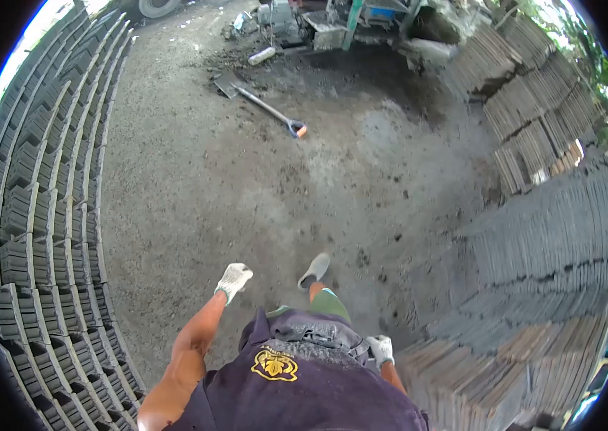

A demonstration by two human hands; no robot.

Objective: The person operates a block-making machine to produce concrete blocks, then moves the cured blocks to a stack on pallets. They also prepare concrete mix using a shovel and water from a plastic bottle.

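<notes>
My left hand (235,280), in a white knit glove, swings out ahead of my body over the dirt floor, its fingers loosely curled with nothing seen in them. Close by my right hip is my right hand (381,350), also gloved in white; its fingers look curled and no object shows in it. Between the hands are my dark shirt (275,366) with a yellow emblem and a grey shoe (314,269) stepping forward. Farther ahead on the ground lies a shovel (264,105) with an orange-gripped handle, apart from both hands.
Tall racks (52,244) packed with grey slabs line the left side. On the right stand stacks of thin boards (548,230), with brownish stacks (490,373) nearest me. Machinery (325,32) with a green post is at the back, dark material around it. Bare ground (196,179) runs between.
</notes>
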